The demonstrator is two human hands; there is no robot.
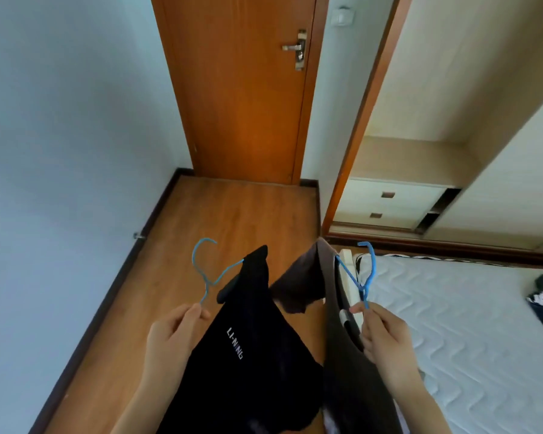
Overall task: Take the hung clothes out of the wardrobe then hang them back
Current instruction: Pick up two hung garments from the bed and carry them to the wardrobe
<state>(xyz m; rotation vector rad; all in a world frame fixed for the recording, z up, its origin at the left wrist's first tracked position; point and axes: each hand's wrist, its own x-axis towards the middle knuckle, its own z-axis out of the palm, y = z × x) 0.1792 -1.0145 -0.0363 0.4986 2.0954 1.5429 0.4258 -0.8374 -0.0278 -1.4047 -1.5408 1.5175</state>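
Each of the person's hands pinches a thin blue wire hanger by the neck: left hand [173, 333] carrying the black printed T-shirt [248, 346], right hand [386, 336] the brown-grey garment [336, 355], both outside the open wooden wardrobe [420, 170]. Such light grips could let a loaded hanger twist, sliding a garment off.

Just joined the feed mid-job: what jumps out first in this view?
Two thin blue wire hangers, one in each hand's grip: the left hand holds a black printed T-shirt, the right hand a dark brown garment. Behind stands a closed orange wooden door; the open wardrobe is at right.
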